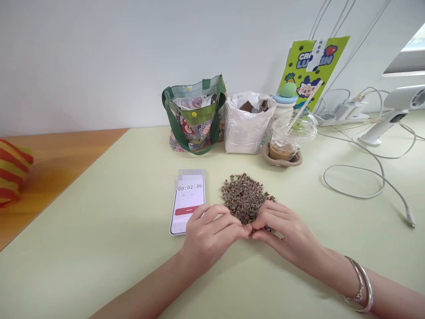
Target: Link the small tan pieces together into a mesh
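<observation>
A heap of small brown, shiny metal pieces with round heads, like tacks or studs (244, 197), lies on the pale table. At its near edge my left hand (212, 232) and my right hand (283, 226) meet fingertip to fingertip. Both hands are closed in a pinch, thumbs against fingers. Whatever sits between the fingertips is too small and too covered to make out. The right fingers hide the lower right of the heap. Just beyond my left knuckles lies a phone (181, 223) showing a timer at 00:02:36.
Toward the wall stand a clear bag with green handles (194, 115), a white bag (244, 135), a bottle with a green top (288, 90) and a plastic cup (282, 150) in a brown holder. A white cable (357, 195) curls on the right, near a white fan (398, 104).
</observation>
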The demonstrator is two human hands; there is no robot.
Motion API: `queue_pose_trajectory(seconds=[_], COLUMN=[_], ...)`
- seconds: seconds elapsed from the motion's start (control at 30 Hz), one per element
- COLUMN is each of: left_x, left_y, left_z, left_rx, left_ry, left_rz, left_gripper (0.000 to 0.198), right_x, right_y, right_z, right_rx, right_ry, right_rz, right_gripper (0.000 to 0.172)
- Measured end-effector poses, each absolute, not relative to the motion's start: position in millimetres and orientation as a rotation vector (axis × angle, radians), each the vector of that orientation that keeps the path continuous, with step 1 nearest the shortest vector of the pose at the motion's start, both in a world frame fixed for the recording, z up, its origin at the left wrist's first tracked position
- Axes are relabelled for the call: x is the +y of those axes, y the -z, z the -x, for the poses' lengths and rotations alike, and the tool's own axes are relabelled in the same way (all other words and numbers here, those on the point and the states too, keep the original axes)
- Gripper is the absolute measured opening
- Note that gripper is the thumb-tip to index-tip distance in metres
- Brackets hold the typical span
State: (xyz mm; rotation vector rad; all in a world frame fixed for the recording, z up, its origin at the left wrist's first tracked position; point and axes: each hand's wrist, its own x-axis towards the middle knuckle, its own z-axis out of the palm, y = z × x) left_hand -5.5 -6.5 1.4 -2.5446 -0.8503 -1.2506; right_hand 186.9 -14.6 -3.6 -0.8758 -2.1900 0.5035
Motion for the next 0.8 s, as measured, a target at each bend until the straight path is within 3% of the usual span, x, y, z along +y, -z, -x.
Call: queue_pose_trajectory(seconds=[0.27,0.8], left_x=[-8,-9], left_y=[-6,-2], left_z=[2,4], left_rx=[-0.875,-0.924], left_ry=[1.304,1.421], left_rz=[2.528,2.504], left_gripper=[0.016,0.014], right_x=[-15,-18], right_y=[-3,-9], right_z=[-187,-184], right_rx=[-2.137,-2.037], right_ry=[-0.769,-0.828], right_rz=[0.975,1.078], right_gripper=[0.011,0.015])
